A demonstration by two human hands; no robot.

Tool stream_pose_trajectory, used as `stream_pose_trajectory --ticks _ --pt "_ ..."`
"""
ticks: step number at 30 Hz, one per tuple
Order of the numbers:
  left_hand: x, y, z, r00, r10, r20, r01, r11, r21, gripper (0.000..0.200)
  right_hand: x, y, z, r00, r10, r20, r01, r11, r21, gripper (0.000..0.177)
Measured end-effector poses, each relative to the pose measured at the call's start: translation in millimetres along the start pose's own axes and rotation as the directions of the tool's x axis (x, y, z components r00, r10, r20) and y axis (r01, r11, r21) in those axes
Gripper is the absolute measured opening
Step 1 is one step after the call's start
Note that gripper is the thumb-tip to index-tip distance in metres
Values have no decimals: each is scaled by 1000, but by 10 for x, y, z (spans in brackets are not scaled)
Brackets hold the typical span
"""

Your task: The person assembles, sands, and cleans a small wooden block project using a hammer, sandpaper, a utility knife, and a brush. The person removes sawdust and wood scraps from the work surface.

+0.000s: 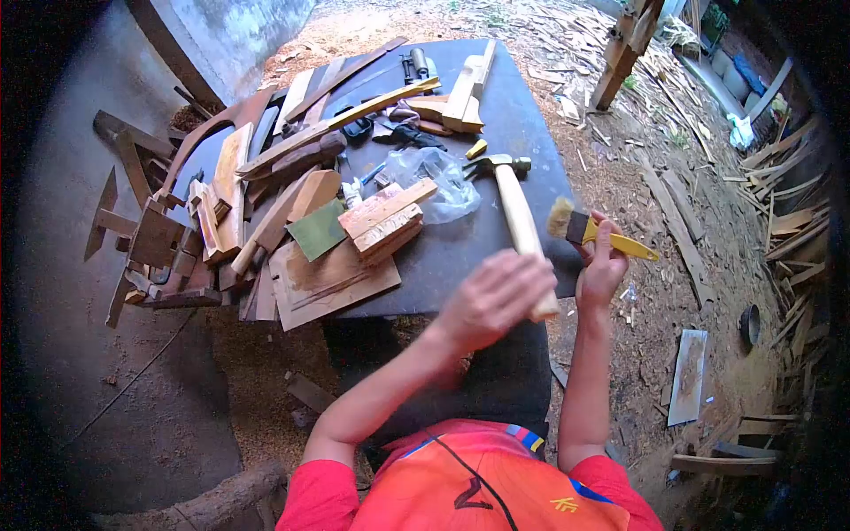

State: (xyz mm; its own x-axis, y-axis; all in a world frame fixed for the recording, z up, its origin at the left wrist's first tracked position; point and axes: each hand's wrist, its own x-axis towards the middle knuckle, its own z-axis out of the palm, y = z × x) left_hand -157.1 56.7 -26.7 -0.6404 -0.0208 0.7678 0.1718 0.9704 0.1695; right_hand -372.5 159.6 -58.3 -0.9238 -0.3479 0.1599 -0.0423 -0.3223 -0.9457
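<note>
My right hand grips a paintbrush with a yellow handle, a dark ferrule and pale bristles pointing up and left. It is held just off the table's right edge. A claw hammer with a pale wooden handle lies on the dark table, head away from me, the handle's end reaching past the near edge. Over the lower handle is my left hand, blurred, fingers pointing right; whether they close round the handle does not show. A clear plastic bag lies left of the hammer.
The dark table carries wood offcuts, a stacked wooden block, a green sandpaper-like sheet and a wooden plane-like piece. Wooden frame parts crowd its left side. A post and scattered scrap wood stand beyond right.
</note>
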Motion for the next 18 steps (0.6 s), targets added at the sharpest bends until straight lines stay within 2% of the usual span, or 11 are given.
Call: stream_pose_trajectory --ticks 2,5,6,7,9,10,12,13,15,17,18 --pt "36 -229 -241 974 -116 -195 107 993 -52 40 -171 -173 67 995 -37 -90 35 999 -21 27" --pt "-38 -434 -442 844 -382 -375 332 923 -194 27 -708 -346 316 990 -115 86 134 957 -259 29" --pt "-18 -434 -519 813 -434 -388 380 901 -210 27 -900 -415 482 975 -52 217 122 937 -326 29" --pt "-9 -413 -525 746 -521 -415 390 847 -362 28 -1031 -454 567 941 22 338 119 912 -393 28" --pt "-69 -402 -552 733 -551 -400 428 829 -359 30 -911 -408 470 910 18 414 216 833 -510 24" --pt "-123 -427 -540 762 -513 -395 424 856 -295 32 -758 -381 420 890 16 455 271 783 -559 22" --pt "-273 -470 -503 812 -435 -388 406 900 -159 37 -202 -359 -10 983 -8 186 146 654 -743 18" --pt "-301 -444 -505 815 -431 -388 420 900 -118 40 103 -420 -339 986 -135 99 150 460 -875 17" --pt "-345 -383 -485 823 -426 -376 444 895 -41 45 215 -591 -523 966 -257 38 115 291 -950 16" --pt "-340 -432 -358 807 -405 -430 376 914 -156 47 -17 -831 -256 972 -230 43 130 380 -916 15" --pt "-376 -440 -297 796 -402 -453 344 916 -207 48 -242 -852 -75 963 -168 210 267 522 -810 14"
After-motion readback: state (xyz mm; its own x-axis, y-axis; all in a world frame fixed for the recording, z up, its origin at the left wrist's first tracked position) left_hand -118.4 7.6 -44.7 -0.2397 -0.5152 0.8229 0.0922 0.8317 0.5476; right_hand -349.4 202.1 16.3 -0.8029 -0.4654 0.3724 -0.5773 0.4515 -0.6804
